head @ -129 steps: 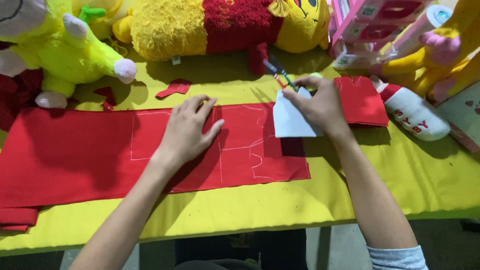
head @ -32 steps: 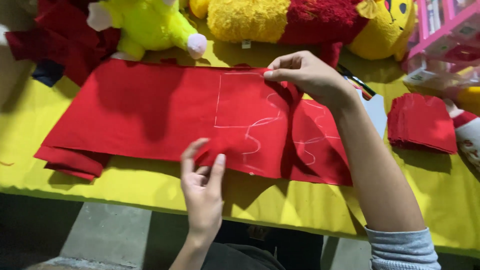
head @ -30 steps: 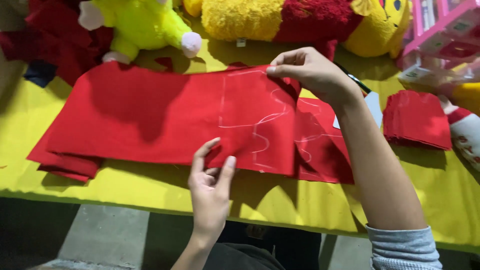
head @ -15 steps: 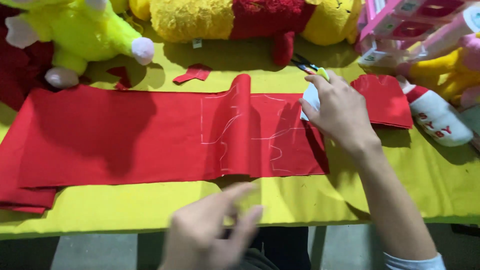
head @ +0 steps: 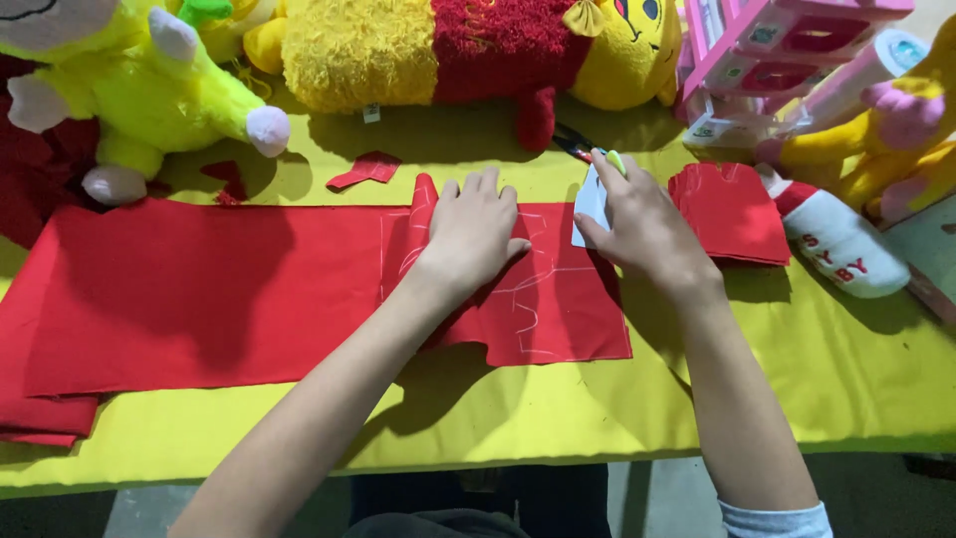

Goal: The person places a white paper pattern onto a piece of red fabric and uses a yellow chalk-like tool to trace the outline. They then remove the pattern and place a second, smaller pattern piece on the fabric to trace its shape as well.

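Left hand [head: 476,231] lies flat, fingers spread and holding nothing, palm pressing down on the red fabric [head: 219,294] right beside a raised fold near the chalk outlines drawn on it. Right hand [head: 642,224] sits just beside it at the cloth's far right edge, fingers pinching a pale paper pattern piece [head: 590,202] against the fabric, with a light green marker tip poking out above the fingers. The red fabric stretches long across the yellow table [head: 597,418], its left end folded under at the table's edge. Right of the right hand, a stack of cut red pieces [head: 732,209] rests near a white and red stuffed shoe shape [head: 836,242]. Behind the hands, a small red scrap [head: 364,169] lies apart from the cloth, and scissors [head: 570,144] show dark by a big yellow and red plush toy [head: 468,50]. A lime green plush [head: 149,85] sits at far left.
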